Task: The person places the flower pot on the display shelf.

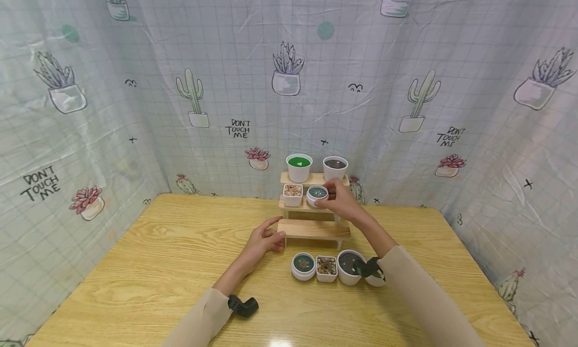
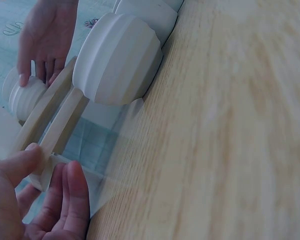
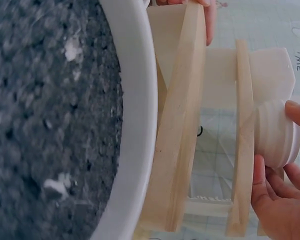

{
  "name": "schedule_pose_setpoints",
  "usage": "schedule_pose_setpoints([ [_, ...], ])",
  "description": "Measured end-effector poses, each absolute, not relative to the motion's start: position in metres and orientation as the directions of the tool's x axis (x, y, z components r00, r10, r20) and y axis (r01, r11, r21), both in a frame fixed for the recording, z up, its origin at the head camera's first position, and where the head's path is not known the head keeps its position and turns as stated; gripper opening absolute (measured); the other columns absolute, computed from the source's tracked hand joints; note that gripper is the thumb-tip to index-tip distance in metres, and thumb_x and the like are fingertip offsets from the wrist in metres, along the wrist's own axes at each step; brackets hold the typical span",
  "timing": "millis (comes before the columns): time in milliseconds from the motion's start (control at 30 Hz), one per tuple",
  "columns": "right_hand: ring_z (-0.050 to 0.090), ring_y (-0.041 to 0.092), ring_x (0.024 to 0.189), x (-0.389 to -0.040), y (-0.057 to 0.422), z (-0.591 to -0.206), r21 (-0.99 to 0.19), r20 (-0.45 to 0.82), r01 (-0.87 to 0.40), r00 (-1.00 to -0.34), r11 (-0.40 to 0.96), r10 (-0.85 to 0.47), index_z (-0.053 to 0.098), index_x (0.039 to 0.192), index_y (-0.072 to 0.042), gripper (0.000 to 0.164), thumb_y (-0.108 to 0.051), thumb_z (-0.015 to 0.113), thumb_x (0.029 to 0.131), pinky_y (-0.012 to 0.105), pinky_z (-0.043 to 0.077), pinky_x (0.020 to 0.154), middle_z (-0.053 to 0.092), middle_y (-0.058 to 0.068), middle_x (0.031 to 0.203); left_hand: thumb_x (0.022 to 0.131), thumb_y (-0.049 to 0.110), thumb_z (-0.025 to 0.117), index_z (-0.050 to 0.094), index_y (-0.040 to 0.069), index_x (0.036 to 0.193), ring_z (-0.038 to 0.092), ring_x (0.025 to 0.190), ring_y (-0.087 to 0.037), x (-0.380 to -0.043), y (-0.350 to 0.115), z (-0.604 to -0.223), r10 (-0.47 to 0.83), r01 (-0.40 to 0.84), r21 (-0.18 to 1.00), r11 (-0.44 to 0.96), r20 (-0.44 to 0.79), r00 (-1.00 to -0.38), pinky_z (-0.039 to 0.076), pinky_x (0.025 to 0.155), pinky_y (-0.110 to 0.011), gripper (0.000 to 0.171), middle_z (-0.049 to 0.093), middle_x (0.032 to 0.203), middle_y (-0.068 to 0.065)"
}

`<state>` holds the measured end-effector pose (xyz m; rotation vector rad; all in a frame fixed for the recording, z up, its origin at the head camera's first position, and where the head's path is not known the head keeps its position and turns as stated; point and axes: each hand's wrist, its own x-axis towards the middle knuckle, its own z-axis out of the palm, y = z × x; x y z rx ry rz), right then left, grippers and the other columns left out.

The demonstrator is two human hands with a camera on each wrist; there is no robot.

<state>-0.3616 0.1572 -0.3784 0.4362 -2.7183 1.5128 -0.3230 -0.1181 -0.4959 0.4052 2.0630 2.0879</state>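
A three-step wooden stand (image 1: 313,229) rises toward the back of the table. My left hand (image 1: 263,240) grips the left end of its lowest step; in the left wrist view the thumb lies over the board and the fingers curl beneath. On the middle step, my right hand (image 1: 344,202) holds a small round white pot (image 1: 317,195) with a dark teal top between thumb and fingers. The pot's ribbed side (image 3: 273,134) is against that step in the right wrist view. Left of it on the same step is a square white pot (image 1: 293,195) of pale pebbles.
A green-topped pot (image 1: 299,168) and a dark-topped pot (image 1: 335,168) stand on the top step. Before the stand are a round pot (image 1: 303,266), a square pebble pot (image 1: 326,269), a larger pot (image 1: 350,267) and a partly hidden leafy pot (image 1: 375,276). A printed curtain (image 1: 217,171) hangs behind.
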Motion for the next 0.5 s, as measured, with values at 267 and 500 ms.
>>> schedule_pose_setpoints([
  [267, 0.056, 0.044, 0.132, -0.359, 0.176, -0.369, -0.847, 0.067, -0.227, -0.942, 0.481, -0.328, 0.036, 0.146, 0.003, 0.073, -0.022, 0.079, 0.092, 0.055, 0.049, 0.111, 0.053, 0.029, 0.142, 0.101, 0.023, 0.068, 0.038, 0.013, 0.159, 0.07, 0.086, -0.016, -0.324, -0.116, -0.494, 0.313, 0.069, 0.998, -0.015, 0.07, -0.947, 0.062, 0.078, -0.028, 0.066, 0.07, 0.093, -0.006],
  [500, 0.05, 0.046, 0.137, -0.347, 0.198, -0.364, -0.839, 0.052, -0.234, -0.933, 0.491, -0.356, 0.031, 0.152, 0.001, 0.074, -0.021, 0.074, 0.096, 0.058, 0.046, 0.113, 0.05, 0.029, 0.146, 0.101, 0.024, 0.069, 0.039, 0.013, 0.159, 0.07, 0.087, -0.016, -0.323, -0.118, -0.494, 0.307, 0.064, 0.998, -0.011, 0.065, -0.95, 0.062, 0.078, -0.028, 0.067, 0.07, 0.094, -0.007],
])
